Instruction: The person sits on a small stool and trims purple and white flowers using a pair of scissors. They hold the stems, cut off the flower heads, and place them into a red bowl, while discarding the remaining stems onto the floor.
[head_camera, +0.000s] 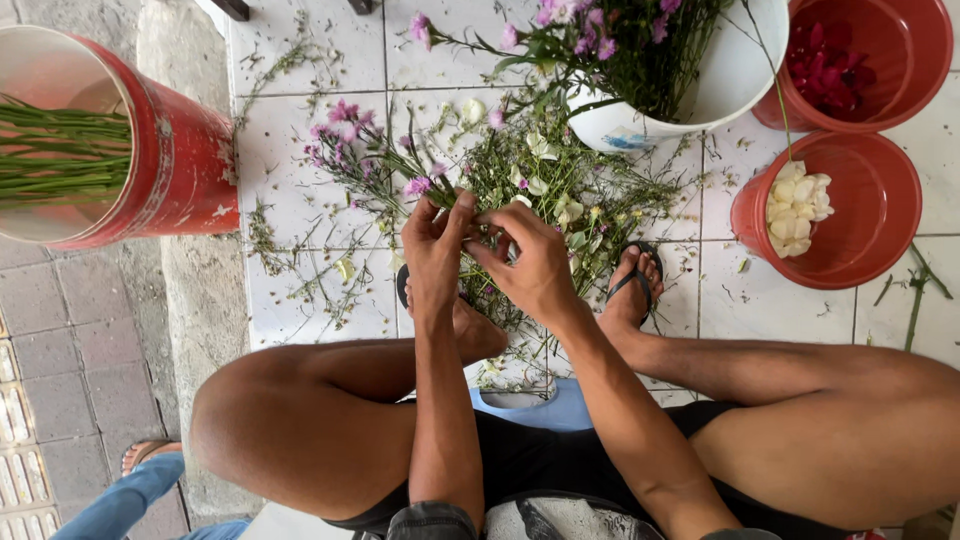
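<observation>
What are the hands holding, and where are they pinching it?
Both the left hand and the right hand pinch thin green flower stems between their fingertips, low down on the stems, with the purple blooms spreading away above.

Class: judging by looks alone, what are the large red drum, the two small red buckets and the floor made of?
Red drum: probably painted metal; the paint is chipped and flaking.
Red buckets: likely plastic; smooth, even colour, thin moulded rims.
Floor: glazed white tiles, probably ceramic; faint sheen and straight grout lines.
</observation>
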